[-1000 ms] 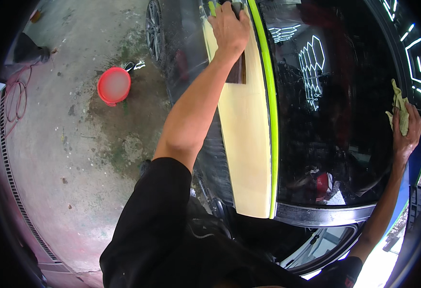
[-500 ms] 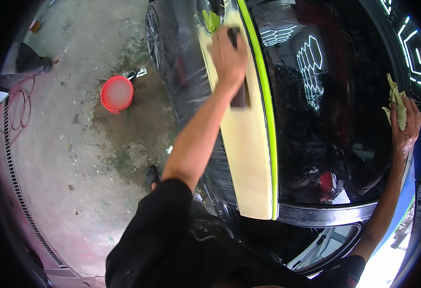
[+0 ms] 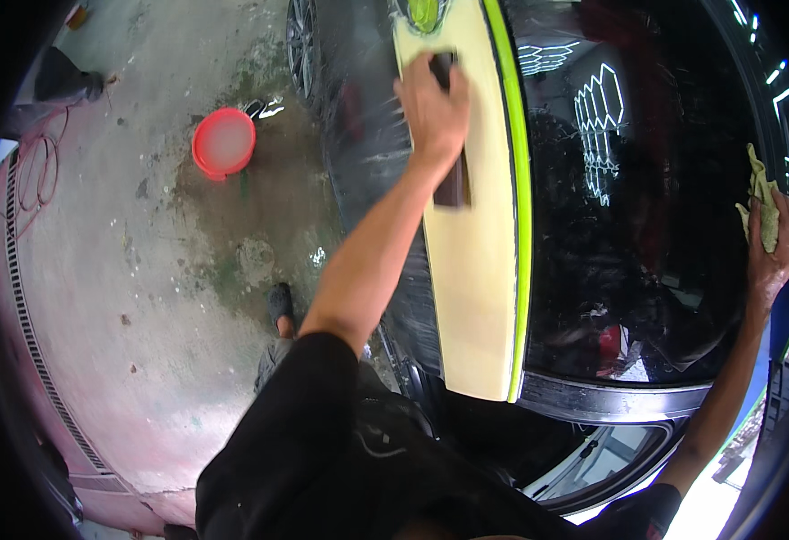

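Observation:
My left hand (image 3: 437, 110) is closed around a long dark brown sanding block (image 3: 450, 184), which lies lengthwise on a cream-coloured car body panel (image 3: 480, 297). The fingers wrap over the block's far part; its near end sticks out below my wrist. Bright green masking tape (image 3: 517, 171) runs along the panel's right edge. Across the glossy black car surface (image 3: 628, 261), my right hand (image 3: 774, 247) grips a crumpled yellowish-green cloth (image 3: 763, 202) at the far right side. Part of the cloth is hidden by the fingers.
A red bucket (image 3: 224, 144) of cloudy liquid stands on the wet concrete floor (image 3: 160, 333) at left. Thin plastic film (image 3: 363, 135) covers the car's side beside the panel. A hose (image 3: 48, 171) lies near a floor drain grate (image 3: 30, 351). Below the panel, a car door (image 3: 592, 463) stands open.
My view has shifted, so the car and bucket sit higher in the picture. Along the cream panel, my left hand and the block have slid nearer to me. My right hand still holds the cloth.

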The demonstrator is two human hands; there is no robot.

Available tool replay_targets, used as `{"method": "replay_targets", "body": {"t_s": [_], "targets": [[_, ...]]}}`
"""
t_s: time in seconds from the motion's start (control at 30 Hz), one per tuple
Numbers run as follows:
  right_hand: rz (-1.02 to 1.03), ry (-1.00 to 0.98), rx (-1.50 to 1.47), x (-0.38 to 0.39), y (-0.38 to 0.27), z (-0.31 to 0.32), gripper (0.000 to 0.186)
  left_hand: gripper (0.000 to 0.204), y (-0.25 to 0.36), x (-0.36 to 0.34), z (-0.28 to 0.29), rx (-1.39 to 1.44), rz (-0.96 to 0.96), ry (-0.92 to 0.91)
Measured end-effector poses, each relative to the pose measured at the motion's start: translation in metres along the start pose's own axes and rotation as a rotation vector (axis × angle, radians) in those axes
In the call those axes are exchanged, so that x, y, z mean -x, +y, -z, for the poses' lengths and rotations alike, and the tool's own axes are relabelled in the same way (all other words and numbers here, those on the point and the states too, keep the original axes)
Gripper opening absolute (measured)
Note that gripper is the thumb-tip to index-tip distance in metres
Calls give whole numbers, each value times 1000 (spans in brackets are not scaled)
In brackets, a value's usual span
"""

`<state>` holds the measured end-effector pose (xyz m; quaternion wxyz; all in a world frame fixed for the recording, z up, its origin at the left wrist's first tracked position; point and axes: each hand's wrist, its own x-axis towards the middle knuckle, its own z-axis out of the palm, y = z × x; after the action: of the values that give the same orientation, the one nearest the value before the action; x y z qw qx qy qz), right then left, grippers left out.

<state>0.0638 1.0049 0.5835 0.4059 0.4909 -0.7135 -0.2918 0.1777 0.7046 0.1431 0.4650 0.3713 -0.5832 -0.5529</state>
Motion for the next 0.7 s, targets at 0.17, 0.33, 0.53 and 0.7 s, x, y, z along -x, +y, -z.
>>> {"method": "replay_targets", "body": {"t_s": [0.17,0.33,0.53,0.7], "targets": [[-21,7,-54,-2,-4,-4,38,50,-1,-16,4,-28,34,-11],[-20,12,-43,-1,-5,-5,38,46,-8,-25,7,-60,-67,32],[-10,1,-10,3,0,1,37,47,-35,40,38,-5,64,-97],[-29,24,-44,-4,-8,-5,37,52,-63,-75,23,-34,50,-10]]}}
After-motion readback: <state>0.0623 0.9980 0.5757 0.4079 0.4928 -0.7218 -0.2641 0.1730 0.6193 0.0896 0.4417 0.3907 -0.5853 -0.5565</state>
